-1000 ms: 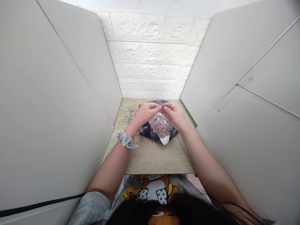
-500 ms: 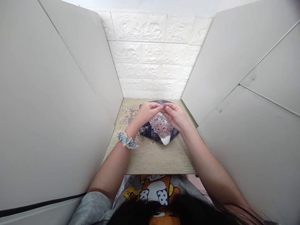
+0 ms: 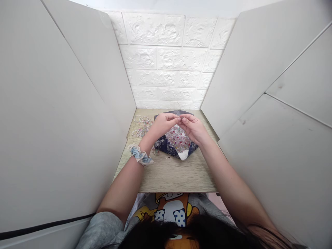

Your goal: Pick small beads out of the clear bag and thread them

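My left hand (image 3: 166, 123) and my right hand (image 3: 192, 126) meet fingertip to fingertip above a dark blue patterned fabric tray (image 3: 166, 147). Both are closed in a pinch, and what they hold is too small to make out. A faint, thin thread-like line (image 3: 178, 104) shows against the wall just beyond the fingertips. Loose pink, red and clear beads (image 3: 178, 137) fill the tray's white inside. My hands cover part of its far side. The left wrist wears a light blue scrunchie (image 3: 141, 154).
Strings of beads (image 3: 143, 130) lie on the wooden tabletop (image 3: 176, 178) left of the tray, partly behind my left arm. A tiny dark and light piece (image 3: 168, 158) lies in front of the tray. White panels (image 3: 259, 114) flank both sides, and a white brick-pattern wall (image 3: 169, 58) closes the back.
Almost nothing differs. The fingertips have shifted very slightly against each other, while both arms, the tray and the beads stay in place.
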Demonstrator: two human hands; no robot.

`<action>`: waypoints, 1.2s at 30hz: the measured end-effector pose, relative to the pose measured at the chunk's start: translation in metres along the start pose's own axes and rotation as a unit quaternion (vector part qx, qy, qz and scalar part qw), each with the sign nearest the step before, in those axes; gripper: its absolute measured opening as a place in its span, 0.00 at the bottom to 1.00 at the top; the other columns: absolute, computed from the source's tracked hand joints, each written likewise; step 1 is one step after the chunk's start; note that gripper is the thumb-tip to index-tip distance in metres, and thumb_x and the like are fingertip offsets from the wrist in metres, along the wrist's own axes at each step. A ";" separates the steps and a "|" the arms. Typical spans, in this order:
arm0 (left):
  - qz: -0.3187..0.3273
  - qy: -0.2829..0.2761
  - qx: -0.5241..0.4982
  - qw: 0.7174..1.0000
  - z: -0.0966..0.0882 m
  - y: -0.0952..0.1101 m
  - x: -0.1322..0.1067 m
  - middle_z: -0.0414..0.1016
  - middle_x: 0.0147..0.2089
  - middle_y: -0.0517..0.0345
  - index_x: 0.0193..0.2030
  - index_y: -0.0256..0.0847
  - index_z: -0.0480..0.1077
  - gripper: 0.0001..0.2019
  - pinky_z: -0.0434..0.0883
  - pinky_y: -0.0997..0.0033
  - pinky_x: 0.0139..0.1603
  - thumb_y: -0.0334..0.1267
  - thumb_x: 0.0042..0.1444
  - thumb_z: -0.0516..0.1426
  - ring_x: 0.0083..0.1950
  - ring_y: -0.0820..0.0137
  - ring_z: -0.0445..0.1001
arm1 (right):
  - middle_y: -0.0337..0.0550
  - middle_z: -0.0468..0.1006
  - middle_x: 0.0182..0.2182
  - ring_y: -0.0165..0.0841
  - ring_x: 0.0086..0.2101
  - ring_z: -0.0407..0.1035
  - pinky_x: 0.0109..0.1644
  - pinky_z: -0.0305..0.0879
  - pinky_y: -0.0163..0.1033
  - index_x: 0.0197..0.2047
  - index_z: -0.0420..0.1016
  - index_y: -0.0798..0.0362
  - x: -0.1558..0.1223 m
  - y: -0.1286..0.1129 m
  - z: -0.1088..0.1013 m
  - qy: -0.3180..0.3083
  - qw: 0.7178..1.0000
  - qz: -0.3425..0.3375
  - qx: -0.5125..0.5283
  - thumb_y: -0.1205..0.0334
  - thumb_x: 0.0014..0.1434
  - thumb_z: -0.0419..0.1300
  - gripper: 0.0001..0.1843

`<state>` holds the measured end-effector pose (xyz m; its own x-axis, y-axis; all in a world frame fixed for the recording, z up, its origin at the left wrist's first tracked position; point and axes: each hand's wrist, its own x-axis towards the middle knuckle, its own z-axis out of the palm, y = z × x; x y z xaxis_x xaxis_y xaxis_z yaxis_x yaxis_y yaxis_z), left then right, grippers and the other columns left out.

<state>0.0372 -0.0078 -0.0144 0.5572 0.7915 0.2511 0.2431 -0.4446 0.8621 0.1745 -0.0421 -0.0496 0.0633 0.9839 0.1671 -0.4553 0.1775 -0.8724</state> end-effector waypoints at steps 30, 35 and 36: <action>-0.107 -0.074 -0.149 0.980 -0.003 0.002 -0.002 0.65 0.28 0.60 0.30 0.37 0.66 0.13 0.59 0.77 0.25 0.46 0.49 0.51 0.26 0.79 0.64 | 0.40 0.70 0.30 0.28 0.34 0.64 0.41 0.59 0.35 0.27 0.69 0.54 -0.006 0.000 0.003 0.048 0.835 -0.300 -0.460 0.61 0.56 0.51 0.09; -0.103 -0.107 -0.156 0.976 -0.001 0.000 -0.004 0.68 0.32 0.57 0.28 0.35 0.67 0.14 0.61 0.74 0.35 0.46 0.47 0.54 0.33 0.76 0.66 | 0.40 0.69 0.32 0.29 0.37 0.64 0.43 0.59 0.36 0.26 0.67 0.54 -0.003 0.002 0.001 0.042 0.834 -0.295 -0.463 0.60 0.56 0.50 0.10; -0.101 -0.108 -0.164 0.975 -0.001 0.000 -0.004 0.68 0.31 0.57 0.27 0.35 0.66 0.13 0.61 0.74 0.36 0.46 0.47 0.54 0.33 0.76 0.65 | 0.40 0.69 0.31 0.30 0.37 0.64 0.43 0.59 0.36 0.26 0.67 0.53 -0.003 0.002 0.000 0.050 0.834 -0.289 -0.467 0.59 0.56 0.50 0.11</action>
<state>0.0341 -0.0101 -0.0150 0.6869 0.7267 -0.0063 0.1183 -0.1033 0.9876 0.1736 -0.0447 -0.0521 0.1275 0.7174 0.6850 0.5641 0.5156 -0.6450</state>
